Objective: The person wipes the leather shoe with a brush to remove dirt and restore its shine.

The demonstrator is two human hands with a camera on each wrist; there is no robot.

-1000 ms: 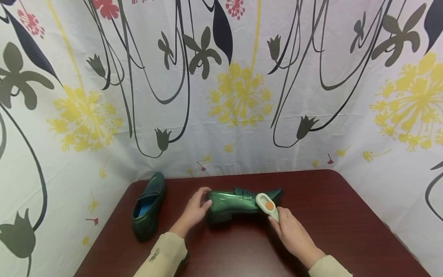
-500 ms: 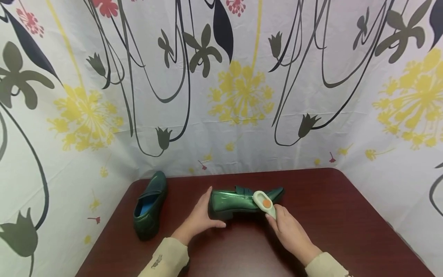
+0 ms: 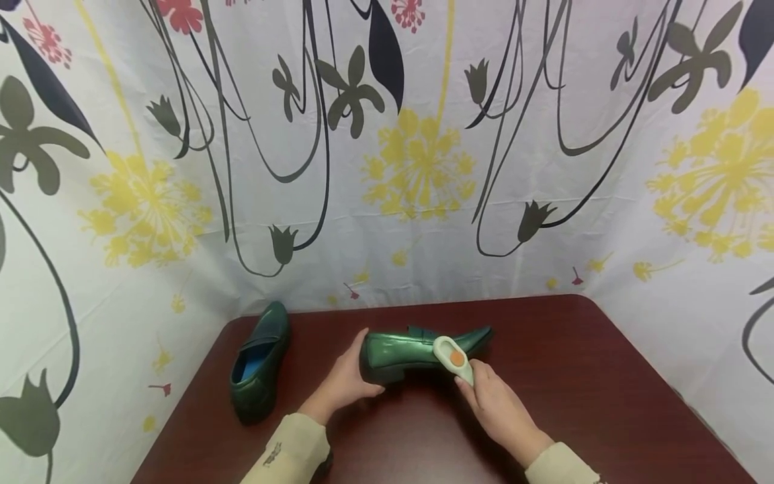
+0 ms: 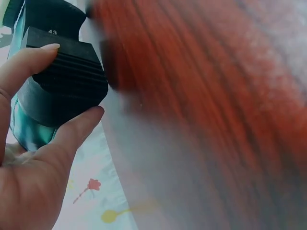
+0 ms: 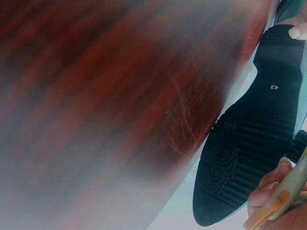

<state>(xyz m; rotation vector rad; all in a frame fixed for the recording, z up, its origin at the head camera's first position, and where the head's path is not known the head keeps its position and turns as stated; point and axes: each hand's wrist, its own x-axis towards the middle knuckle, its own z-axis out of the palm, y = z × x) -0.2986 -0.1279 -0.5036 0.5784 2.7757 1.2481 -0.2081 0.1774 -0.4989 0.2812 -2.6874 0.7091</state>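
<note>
A shiny green loafer (image 3: 399, 349) lies across the table, toe to the right, its sole turned toward me. My left hand (image 3: 346, 382) grips it at the heel; the left wrist view has a thumb and fingertip against the black heel block (image 4: 72, 76). My right hand (image 3: 500, 407) holds a pale green brush (image 3: 457, 359) with an orange button, its head over the side of the shoe near the forefoot. Dark bristles (image 5: 298, 145) appear beside the black sole (image 5: 261, 124) marked 43 in the right wrist view.
A second green loafer (image 3: 256, 396) with a blue insole stands at the table's left edge, toe pointing back. The dark red wooden table (image 3: 592, 390) ends at a white floral curtain (image 3: 387, 269) behind and on both sides.
My left thumb has shifted from the back of the loafer down to its heel. The brush has moved a little left along the shoe's side.
</note>
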